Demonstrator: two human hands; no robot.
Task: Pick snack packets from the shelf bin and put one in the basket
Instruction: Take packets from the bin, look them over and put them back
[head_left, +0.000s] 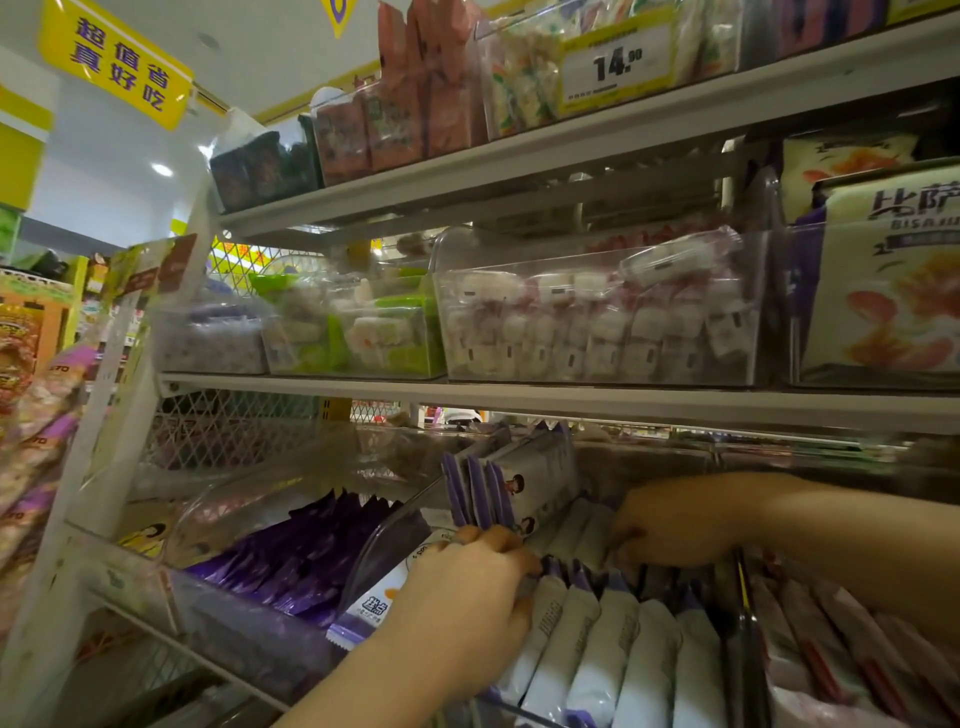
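Observation:
A clear shelf bin on the lowest shelf in view holds several white snack packets with purple ends, standing in a row. My left hand grips a bunch of these packets, some upright and one lying under my palm. My right hand reaches deeper into the same bin, its fingers curled among the packets at the back; whether it grips one is hidden. No basket is in view.
A bin of dark purple packets stands to the left, and pink and white packets lie to the right. The shelf above carries clear bins of white sweets. More goods hang at the far left.

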